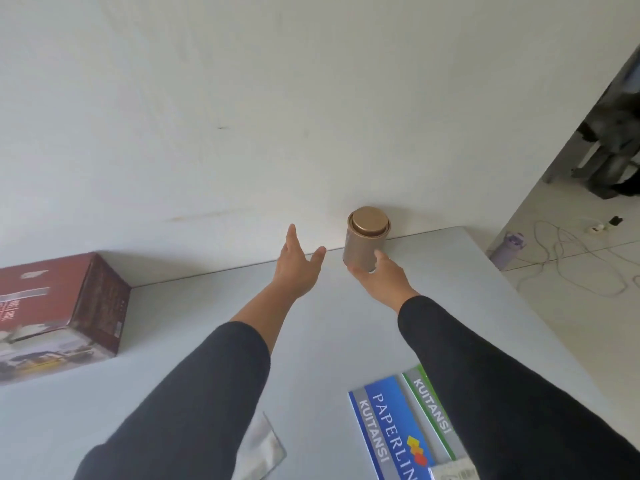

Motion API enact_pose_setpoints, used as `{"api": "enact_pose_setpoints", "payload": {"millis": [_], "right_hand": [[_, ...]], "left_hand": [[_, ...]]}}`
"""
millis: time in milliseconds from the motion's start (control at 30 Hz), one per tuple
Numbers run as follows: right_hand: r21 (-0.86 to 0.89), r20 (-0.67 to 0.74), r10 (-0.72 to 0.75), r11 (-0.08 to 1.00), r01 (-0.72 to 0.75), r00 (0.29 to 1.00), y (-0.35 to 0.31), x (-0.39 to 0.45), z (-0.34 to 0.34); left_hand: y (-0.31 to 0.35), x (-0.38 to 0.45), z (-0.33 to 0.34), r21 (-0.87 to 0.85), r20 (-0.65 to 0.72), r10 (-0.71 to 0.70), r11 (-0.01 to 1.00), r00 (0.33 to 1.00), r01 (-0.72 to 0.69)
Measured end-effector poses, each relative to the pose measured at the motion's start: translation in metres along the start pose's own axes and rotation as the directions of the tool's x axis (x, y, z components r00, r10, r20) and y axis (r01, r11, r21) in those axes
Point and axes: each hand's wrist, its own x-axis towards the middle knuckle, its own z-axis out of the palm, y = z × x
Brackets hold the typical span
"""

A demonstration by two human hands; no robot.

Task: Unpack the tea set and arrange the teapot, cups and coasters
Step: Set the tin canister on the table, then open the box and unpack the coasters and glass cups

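1. Right now we have our right hand (381,277) wrapped round the lower part of a gold-brown tin (367,241), thumb on its near side, at the far edge of the table (194,327) close to the wall (277,116).
2. The tin stands upright with its round lid (369,220) on; whether its base touches the table we cannot tell, since our fingers cover it.
3. Our left hand (297,265) hangs just beside the tin on its left, fingers straight and spread, gripping nothing and not touching the tin.
4. Both our arms wear dark sleeves (194,393) pushed up the forearm.
5. Well apart on the left lies a dark red printed box (59,317), closed as far as we can see.
6. Near us lie blue and green receipt books (401,424) marked "KUITANSI" and "PAPERLINE", partly under our right sleeve, and a clear plastic sheet (263,448).
7. Beyond the table's right edge we see a tiled floor (568,282) with white cables (568,258) and a lilac bottle (509,249).
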Motion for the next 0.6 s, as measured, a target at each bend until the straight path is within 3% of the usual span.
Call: {"api": "enact_pose_setpoints", "payload": {"millis": [233,600], "right_hand": [[0.085,-0.032,-0.066,0.994,0.068,0.997,-0.089,-0.087,0.056],[0.013,0.124,-0.266,0.964,0.266,0.956,-0.203,-0.162,0.148]], "left_hand": [[-0.042,-0.08,-0.118,0.022,-0.053,0.076,0.997,0.996,-0.075],[-0.135,-0.145,-0.267,0.008,-0.237,-0.095,0.995,0.967,0.1]]}}
